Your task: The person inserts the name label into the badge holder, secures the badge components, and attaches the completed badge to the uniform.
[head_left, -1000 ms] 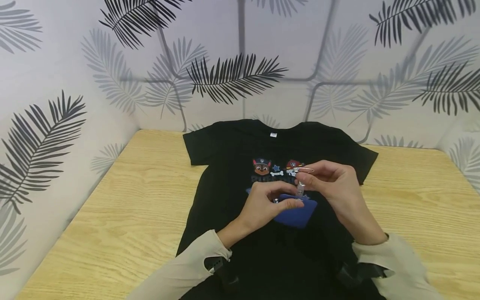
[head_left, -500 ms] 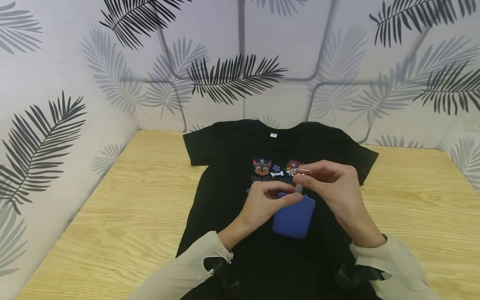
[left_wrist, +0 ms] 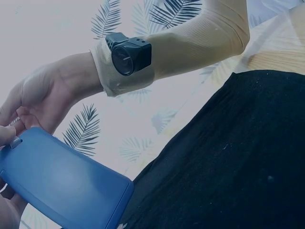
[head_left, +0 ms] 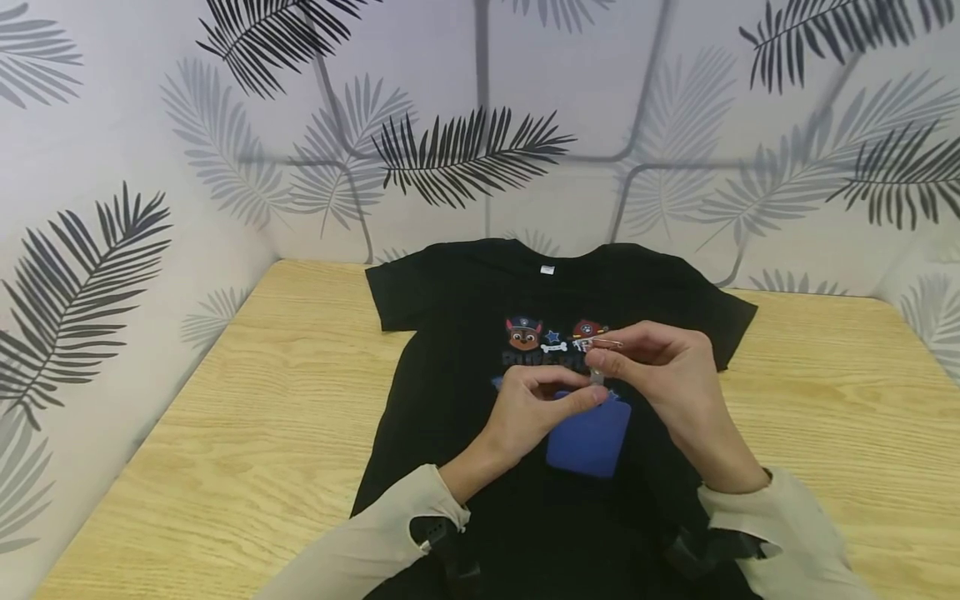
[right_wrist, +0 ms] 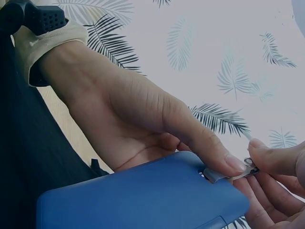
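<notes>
A blue badge holder point(head_left: 588, 442) hangs below both hands, over the black T-shirt point(head_left: 450, 417). My left hand point(head_left: 536, 400) pinches the short clear strap point(head_left: 597, 377) just above the holder between thumb and fingers. At the strap's upper end, my right hand point(head_left: 671, 367) holds a thin metal pin point(head_left: 611, 342) that sticks out to the left of its fingertips. Close up in the right wrist view, the left thumb lies over the strap point(right_wrist: 214, 176) at the holder's slot, and the right fingertips grip a small metal fitting point(right_wrist: 250, 164). Fingers partly hide the strap.
The T-shirt lies spread on a wooden table point(head_left: 285, 367), with cartoon dog heads point(head_left: 523, 333) printed on its chest. Behind the table stands a pale wall covering point(head_left: 435, 75) with leaf patterns. Each wrist wears a black camera band point(head_left: 446, 542).
The left fingers have shifted from the holder's top edge onto the strap. The holder has swung down and shows more of its face. The right hand stays nearly in place; its pin appears narrower.
</notes>
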A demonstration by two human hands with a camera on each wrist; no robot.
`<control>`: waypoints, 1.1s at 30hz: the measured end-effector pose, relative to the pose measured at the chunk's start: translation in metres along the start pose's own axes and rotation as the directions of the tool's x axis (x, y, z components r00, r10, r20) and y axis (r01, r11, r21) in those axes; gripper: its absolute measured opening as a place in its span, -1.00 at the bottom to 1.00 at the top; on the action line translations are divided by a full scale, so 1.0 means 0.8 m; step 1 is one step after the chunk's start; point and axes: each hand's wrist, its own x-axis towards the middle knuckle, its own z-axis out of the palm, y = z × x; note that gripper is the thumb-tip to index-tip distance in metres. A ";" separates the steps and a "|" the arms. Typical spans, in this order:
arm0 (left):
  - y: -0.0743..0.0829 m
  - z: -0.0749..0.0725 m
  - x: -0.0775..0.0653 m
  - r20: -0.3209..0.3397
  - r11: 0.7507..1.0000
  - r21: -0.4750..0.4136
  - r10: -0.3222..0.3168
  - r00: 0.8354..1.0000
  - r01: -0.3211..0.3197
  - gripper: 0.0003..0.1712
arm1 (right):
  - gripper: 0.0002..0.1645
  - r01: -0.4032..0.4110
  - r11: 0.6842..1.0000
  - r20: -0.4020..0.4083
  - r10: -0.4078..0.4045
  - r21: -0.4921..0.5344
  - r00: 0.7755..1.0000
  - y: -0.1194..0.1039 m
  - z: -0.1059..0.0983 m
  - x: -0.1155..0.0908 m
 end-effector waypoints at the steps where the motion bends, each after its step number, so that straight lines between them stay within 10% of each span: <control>1: 0.000 0.000 0.000 -0.002 1.000 -0.005 0.000 1.000 0.000 -0.85 | -0.86 -0.012 1.000 0.002 0.012 0.001 1.000 0.000 0.000 0.001; 33: -0.003 -0.001 0.000 -0.014 0.995 -0.100 -0.031 0.999 0.029 -0.88 | -0.85 -0.050 0.999 -0.008 0.050 0.013 0.999 0.006 0.003 0.003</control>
